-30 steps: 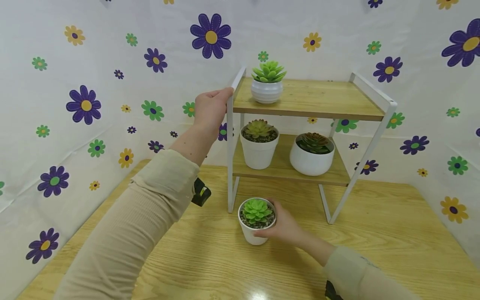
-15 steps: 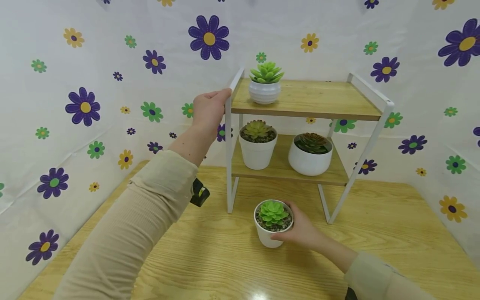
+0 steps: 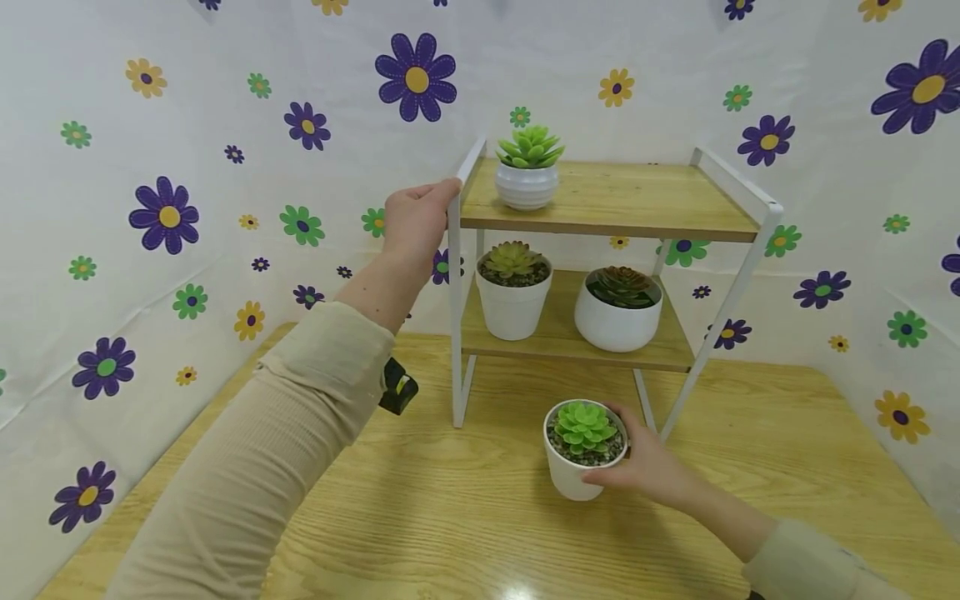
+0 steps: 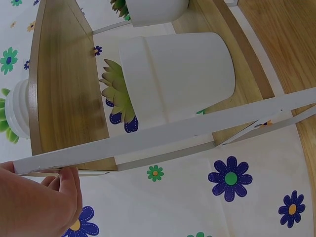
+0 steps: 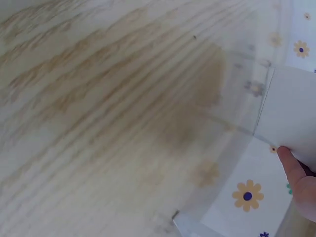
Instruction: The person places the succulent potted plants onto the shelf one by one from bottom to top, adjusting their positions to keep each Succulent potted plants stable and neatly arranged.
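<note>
A two-tier wooden shelf (image 3: 622, 196) with a white metal frame stands on the table. My left hand (image 3: 416, 218) pinches the frame's upper front-left corner, which the left wrist view shows with the fingers (image 4: 69, 190) bent around the bar. In front of the shelf, my right hand (image 3: 645, 458) grips the right side of a white potted succulent (image 3: 587, 429) with bright green leaves. The pot is upright and appears slightly above the table. Its white wall (image 5: 291, 113) shows at the right edge of the right wrist view, with a finger (image 5: 291, 168) against it.
On the top shelf sits a small ribbed pot (image 3: 527, 185) with a green succulent. Below it are a tapered white pot (image 3: 513, 308) and a round white bowl-shaped pot (image 3: 619, 321), both with succulents. A flower-print cloth (image 3: 315, 50) hangs behind the wooden table (image 3: 420, 500).
My right hand has carried the potted succulent to the right along the shelf's front. My left hand keeps its pinch on the frame, and the head view shifts slightly.
</note>
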The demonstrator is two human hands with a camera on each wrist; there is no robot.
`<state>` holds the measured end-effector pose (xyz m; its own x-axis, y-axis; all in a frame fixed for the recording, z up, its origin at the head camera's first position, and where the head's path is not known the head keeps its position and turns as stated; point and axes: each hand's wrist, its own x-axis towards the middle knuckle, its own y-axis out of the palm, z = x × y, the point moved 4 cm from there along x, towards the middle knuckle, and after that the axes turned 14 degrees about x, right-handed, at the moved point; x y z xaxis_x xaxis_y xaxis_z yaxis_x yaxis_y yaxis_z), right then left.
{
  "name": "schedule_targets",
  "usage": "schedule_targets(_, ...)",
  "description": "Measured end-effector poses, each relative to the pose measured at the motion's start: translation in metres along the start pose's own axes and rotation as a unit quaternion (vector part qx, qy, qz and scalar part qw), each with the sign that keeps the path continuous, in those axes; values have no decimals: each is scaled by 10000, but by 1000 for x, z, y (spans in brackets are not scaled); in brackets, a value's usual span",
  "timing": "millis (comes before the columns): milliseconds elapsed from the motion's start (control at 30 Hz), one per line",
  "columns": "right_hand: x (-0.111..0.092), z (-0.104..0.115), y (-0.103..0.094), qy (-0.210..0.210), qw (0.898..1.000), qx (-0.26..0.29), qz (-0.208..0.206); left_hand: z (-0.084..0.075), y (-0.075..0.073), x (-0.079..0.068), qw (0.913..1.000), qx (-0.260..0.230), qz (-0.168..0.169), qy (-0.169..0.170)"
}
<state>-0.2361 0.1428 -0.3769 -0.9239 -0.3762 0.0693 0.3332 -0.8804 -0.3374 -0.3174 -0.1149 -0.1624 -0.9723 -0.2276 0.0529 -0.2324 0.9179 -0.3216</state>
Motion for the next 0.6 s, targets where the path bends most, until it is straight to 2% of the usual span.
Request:
schedule_targets(200, -6, 17, -14, -251, 9993, 254, 56, 0, 1, 1, 10000, -40, -3, 7)
schedule_targets(433, -11, 43, -33, -335, 9993, -132, -51, 1, 1, 1, 9999, -143, 42, 11)
schedule_targets(600, -13, 63, -45, -385, 9992, -34, -41, 0, 1, 1, 9999, -132, 59, 30)
